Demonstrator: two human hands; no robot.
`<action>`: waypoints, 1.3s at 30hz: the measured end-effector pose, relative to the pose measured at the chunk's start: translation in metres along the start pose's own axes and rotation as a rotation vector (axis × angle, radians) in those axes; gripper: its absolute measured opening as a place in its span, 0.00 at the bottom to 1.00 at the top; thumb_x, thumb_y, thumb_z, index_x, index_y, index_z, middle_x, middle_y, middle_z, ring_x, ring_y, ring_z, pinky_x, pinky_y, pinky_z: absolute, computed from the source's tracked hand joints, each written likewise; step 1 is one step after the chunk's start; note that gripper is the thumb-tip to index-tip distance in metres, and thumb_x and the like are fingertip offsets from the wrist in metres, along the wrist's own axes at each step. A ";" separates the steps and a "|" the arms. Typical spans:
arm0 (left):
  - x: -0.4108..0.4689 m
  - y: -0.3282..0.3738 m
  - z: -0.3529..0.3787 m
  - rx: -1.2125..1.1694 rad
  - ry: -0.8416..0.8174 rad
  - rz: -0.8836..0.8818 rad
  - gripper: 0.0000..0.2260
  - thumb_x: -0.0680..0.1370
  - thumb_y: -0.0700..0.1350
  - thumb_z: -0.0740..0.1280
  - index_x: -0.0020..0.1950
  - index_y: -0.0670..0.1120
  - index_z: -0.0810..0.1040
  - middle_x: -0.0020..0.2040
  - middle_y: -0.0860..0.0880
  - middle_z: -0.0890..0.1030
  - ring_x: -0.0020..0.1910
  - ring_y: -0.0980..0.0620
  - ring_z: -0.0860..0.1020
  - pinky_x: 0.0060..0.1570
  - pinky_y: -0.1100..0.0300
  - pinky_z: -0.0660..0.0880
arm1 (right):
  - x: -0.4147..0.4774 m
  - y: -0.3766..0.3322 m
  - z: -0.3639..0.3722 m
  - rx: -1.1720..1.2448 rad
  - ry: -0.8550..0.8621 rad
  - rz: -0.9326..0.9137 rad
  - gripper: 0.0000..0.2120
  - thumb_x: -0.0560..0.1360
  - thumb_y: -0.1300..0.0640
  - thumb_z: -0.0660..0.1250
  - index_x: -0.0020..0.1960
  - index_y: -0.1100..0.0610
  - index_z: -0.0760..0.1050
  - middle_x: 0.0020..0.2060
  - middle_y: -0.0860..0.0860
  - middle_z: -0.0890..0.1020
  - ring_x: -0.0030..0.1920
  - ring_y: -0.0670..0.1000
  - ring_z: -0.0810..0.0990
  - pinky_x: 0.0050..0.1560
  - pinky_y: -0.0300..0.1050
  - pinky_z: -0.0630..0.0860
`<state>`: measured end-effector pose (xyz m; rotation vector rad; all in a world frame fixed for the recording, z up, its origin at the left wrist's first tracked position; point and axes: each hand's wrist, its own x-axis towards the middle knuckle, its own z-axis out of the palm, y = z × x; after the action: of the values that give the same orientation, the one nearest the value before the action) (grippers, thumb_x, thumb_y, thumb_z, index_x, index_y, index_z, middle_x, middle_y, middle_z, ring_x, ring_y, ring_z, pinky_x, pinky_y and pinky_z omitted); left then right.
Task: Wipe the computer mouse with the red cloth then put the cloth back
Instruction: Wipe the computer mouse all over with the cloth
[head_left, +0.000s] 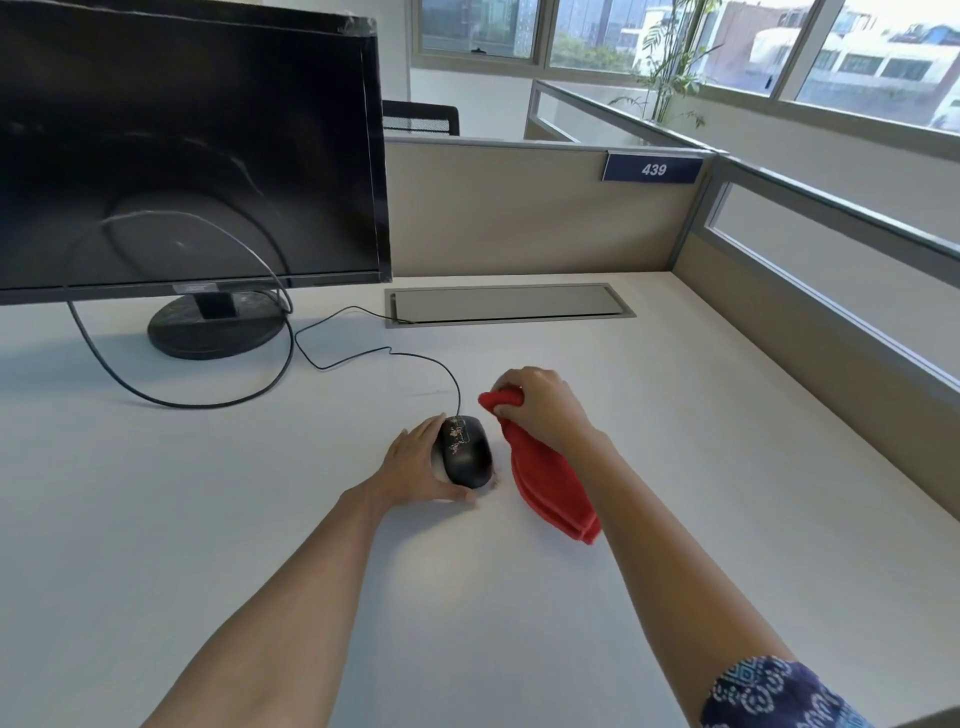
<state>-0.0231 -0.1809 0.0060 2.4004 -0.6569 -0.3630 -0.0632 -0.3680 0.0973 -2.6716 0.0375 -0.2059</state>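
1. Mouse (466, 451) work is happening on a wide white desk (208, 519), which is filling most of the head view and is running back to beige partition walls.
2. A black monitor (182, 145) is standing at the far left on a round base, its screen dark, and a thick black cable (109, 374) is looping across the desk in front of that base.
3. A grey cable hatch (509, 304) is lying flush in the desk at the foot of the back partition, and a blue plate reading 439 (653, 169) is sitting on the partition's top edge.
4. The red cloth (550, 478) is hanging bunched from the right hand (540, 405), its lower end trailing down toward the desk beside the right forearm; whether it is touching the surface I cannot tell.
5. The right hand is closing into a fist around the cloth's upper end, just right of the mouse and slightly farther back, not touching it.
6. The left hand (415, 465) is cupping the mouse from its left side, fingers curling round the near edge and thumb reaching along the far edge, steadying it on the desk.
7. The black computer mouse is resting near the middle of the desk, with pale smudges on its front buttons, and its thin cord (363, 353) is snaking back toward the monitor.
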 end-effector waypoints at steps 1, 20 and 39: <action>0.000 0.000 0.000 -0.005 0.005 -0.011 0.63 0.48 0.73 0.66 0.77 0.45 0.51 0.77 0.51 0.56 0.75 0.51 0.55 0.74 0.49 0.51 | 0.005 -0.001 0.005 -0.037 0.001 -0.001 0.11 0.73 0.57 0.67 0.55 0.55 0.80 0.52 0.54 0.80 0.52 0.56 0.77 0.50 0.46 0.73; 0.008 -0.003 0.004 0.053 0.075 -0.012 0.55 0.50 0.75 0.66 0.71 0.49 0.63 0.69 0.53 0.68 0.68 0.51 0.66 0.69 0.50 0.61 | 0.027 0.000 0.037 -0.254 -0.167 -0.252 0.12 0.77 0.57 0.62 0.58 0.53 0.80 0.56 0.52 0.77 0.57 0.53 0.75 0.51 0.46 0.72; 0.006 -0.002 0.004 0.036 0.069 -0.046 0.57 0.49 0.75 0.66 0.73 0.49 0.59 0.72 0.53 0.64 0.70 0.50 0.63 0.71 0.52 0.58 | 0.026 0.038 -0.024 0.450 0.678 0.126 0.16 0.77 0.61 0.65 0.64 0.58 0.73 0.53 0.49 0.70 0.51 0.44 0.70 0.54 0.32 0.66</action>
<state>-0.0194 -0.1846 0.0010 2.4537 -0.5823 -0.2885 -0.0408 -0.4135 0.1050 -2.0381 0.3277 -0.9450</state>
